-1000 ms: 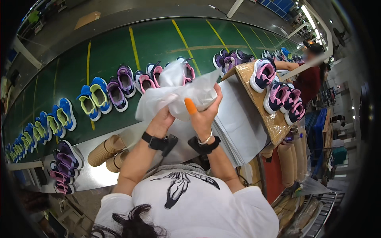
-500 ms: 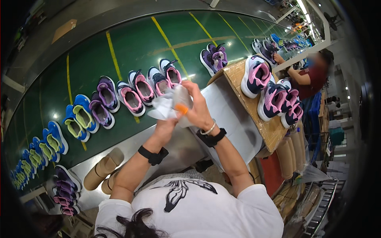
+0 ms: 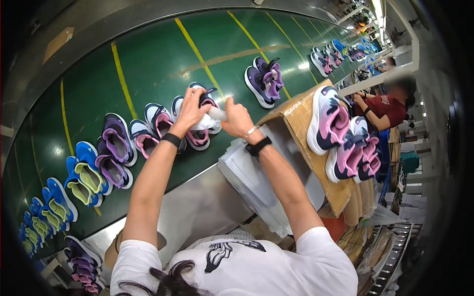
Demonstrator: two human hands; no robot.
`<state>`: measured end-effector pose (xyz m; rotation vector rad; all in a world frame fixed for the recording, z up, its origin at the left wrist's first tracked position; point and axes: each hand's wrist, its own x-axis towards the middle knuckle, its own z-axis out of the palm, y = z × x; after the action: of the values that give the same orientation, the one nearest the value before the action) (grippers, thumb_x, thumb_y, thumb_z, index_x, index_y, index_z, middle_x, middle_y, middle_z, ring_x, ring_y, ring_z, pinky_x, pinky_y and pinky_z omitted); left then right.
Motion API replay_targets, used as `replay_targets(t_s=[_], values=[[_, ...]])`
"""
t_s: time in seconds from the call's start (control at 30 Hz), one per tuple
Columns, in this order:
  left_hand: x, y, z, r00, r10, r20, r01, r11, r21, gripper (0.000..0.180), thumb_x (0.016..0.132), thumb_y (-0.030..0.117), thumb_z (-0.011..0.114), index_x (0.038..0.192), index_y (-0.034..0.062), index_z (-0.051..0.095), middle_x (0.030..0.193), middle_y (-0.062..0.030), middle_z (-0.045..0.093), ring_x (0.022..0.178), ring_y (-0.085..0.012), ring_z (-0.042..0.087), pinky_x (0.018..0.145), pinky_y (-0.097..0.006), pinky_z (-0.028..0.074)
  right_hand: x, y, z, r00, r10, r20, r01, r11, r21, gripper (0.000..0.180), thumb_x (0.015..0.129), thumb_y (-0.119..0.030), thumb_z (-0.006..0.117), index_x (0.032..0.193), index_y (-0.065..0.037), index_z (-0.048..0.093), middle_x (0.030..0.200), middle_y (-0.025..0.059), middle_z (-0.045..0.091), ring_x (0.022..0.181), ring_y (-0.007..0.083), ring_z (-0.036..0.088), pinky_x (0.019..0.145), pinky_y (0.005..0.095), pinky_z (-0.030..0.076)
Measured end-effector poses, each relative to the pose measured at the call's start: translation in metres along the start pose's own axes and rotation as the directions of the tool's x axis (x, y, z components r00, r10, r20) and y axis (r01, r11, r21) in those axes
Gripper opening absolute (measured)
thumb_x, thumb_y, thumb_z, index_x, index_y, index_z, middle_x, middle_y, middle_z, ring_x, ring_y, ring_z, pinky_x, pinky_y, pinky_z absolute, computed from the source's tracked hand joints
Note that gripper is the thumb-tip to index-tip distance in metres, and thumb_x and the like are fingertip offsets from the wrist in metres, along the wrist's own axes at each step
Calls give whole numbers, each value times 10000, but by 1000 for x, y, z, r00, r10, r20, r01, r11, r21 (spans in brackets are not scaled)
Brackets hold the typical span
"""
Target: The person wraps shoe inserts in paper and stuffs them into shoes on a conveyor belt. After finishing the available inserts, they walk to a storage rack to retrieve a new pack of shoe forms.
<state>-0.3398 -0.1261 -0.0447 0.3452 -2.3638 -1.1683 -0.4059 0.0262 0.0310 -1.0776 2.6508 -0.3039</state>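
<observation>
- The left hand (image 3: 190,109) is closed over the far end of a pink and white shoe (image 3: 200,133) on the green conveyor belt (image 3: 148,64), fingers curled down onto it
- The right hand (image 3: 238,121) pinches a wad of white tissue paper (image 3: 213,118), which runs between the two hands and touches the shoe's opening
- That shoe lies near the middle of the belt, just beside another pink and white shoe (image 3: 159,120) to its left
- Further left along the belt sit purple shoes (image 3: 116,148), then blue and yellow shoes (image 3: 81,172)
- Further right and farther off on the belt is a purple pair (image 3: 264,79), well apart from the hands
- Below the right forearm lies a stack of white paper sheets (image 3: 256,182) at the near edge of the belt
- To the right, a tilted cardboard shelf (image 3: 306,128) carries pink and white shoes (image 3: 328,121) standing on end
- At far right, another person in a red shirt (image 3: 387,106) stands by the line
</observation>
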Motion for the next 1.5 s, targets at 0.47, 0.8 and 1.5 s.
replay_targets(t_s=[0.47, 0.8, 1.5], values=[[17, -38, 24, 986, -152, 71, 148, 987, 57, 241, 803, 210, 603, 934, 8, 586, 919, -182, 588, 920, -368, 554, 769, -442, 446, 78, 33, 81, 987, -11, 158, 35, 988, -149, 783, 774, -412, 676, 1246, 95, 310, 1185, 366, 449, 911, 503, 572, 840, 454, 476], [13, -39, 28, 1000, -23, -7, 23, 1000, -7, 173, 785, 174, 629, 899, 51, 586, 916, -100, 578, 914, -308, 521, 773, -403, 436, 97, 46, 86, 982, -172, -74, 152, 963, -220, 140, 712, -130, 655, 811, -34, 628, 771, 204, 634, 705, 412, 619, 641, 484, 512], [-246, 65, -232, 900, -384, -205, 396, 918, 16, 257, 779, -21, 606, 1031, 10, 568, 1120, -138, 536, 1017, -301, 546, 849, -348, 450, 102, 15, 85, 969, -137, -205, 99, 978, -184, 291, 715, -178, 634, 991, -95, 595, 1077, 138, 584, 940, 361, 600, 775, 466, 501]])
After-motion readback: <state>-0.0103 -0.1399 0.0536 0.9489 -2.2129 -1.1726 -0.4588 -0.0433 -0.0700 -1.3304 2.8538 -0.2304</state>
